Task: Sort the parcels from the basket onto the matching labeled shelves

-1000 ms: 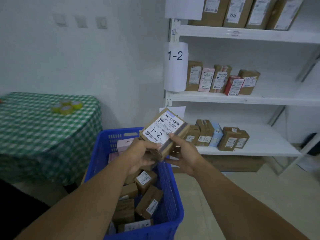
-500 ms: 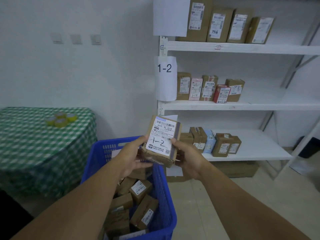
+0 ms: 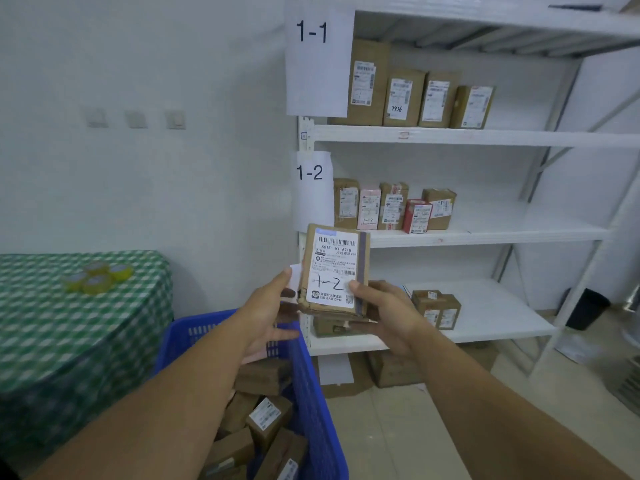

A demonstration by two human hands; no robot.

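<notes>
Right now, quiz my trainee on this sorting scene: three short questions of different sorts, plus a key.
1. True or false: the parcel between the left hand and right hand is marked "1-2".
2. How many boxes stand on the shelf by the 1-1 sign? A two, B four, C six.
3. Fill in: the basket is coloured ___.
Key: 1 true; 2 B; 3 blue.

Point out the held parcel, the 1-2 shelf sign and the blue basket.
held parcel point(image 3: 334, 268), head view, on its white label.
1-2 shelf sign point(image 3: 314, 192), head view, just below the number.
blue basket point(image 3: 311, 393), head view, on its right wall.
</notes>
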